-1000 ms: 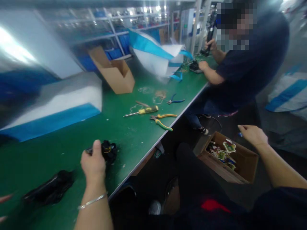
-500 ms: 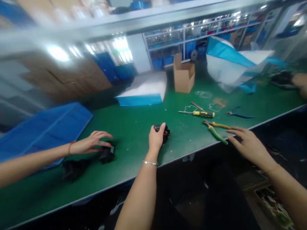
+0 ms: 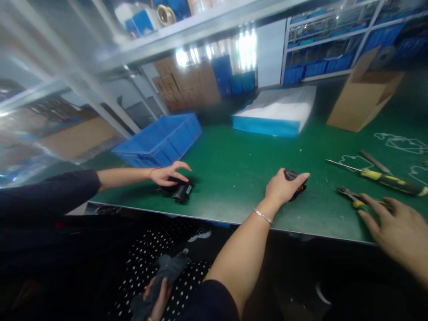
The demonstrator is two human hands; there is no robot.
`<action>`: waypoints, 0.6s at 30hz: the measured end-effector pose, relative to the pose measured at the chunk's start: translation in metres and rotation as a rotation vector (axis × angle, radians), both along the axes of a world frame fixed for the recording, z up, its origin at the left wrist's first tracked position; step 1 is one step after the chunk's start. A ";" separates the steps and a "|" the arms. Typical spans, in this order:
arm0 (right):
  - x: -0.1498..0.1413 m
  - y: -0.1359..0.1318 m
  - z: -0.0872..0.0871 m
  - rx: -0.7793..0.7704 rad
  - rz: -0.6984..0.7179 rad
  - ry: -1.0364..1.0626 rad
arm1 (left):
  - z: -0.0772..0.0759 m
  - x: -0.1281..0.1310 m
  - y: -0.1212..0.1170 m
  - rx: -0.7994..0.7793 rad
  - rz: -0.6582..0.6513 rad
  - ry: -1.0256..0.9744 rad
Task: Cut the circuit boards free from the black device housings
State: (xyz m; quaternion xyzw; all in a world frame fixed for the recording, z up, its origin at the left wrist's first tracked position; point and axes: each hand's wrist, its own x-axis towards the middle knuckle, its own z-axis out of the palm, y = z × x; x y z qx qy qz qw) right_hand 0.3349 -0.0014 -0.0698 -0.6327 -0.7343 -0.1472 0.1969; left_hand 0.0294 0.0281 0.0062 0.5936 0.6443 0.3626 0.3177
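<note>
My left hand [image 3: 281, 188], with a silver bracelet at the wrist, is closed around a small black part [image 3: 296, 187] on the green bench top; the fingers hide much of it. At the right, my right hand [image 3: 397, 227] has its fingers and thumb around the green and yellow handles of a pair of cutting pliers [image 3: 349, 192]. The plier jaws point left on the bench. Just beyond them lies a yellow and black screwdriver [image 3: 384, 179], near my right fingers.
A co-worker's hand [image 3: 169, 174] rests over a black part [image 3: 183, 191] at the left; another hand below holds grey cloth [image 3: 163, 276]. Behind stand a blue crate [image 3: 160, 140], a white and blue foam block [image 3: 267, 125] and an open cardboard box [image 3: 357, 102]. Thin wire loops [image 3: 401, 141] lie right.
The view has swung left, so the bench items shift right. My right hand has come over the pliers' handles and closed around them. My left hand still grips the black part.
</note>
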 end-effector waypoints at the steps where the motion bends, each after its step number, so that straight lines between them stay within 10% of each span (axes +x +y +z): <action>1: -0.011 -0.001 0.005 -0.010 0.030 -0.033 | 0.001 0.000 0.000 0.004 0.002 -0.004; 6: -0.040 -0.005 0.035 -0.061 0.019 -0.005 | 0.004 0.001 0.000 0.035 0.016 -0.033; 11: -0.005 0.027 0.059 -0.176 0.073 0.209 | 0.002 0.001 0.004 0.058 0.024 -0.033; 18: 0.054 0.063 0.036 -0.024 -0.155 0.229 | 0.005 0.000 0.000 0.047 0.019 -0.039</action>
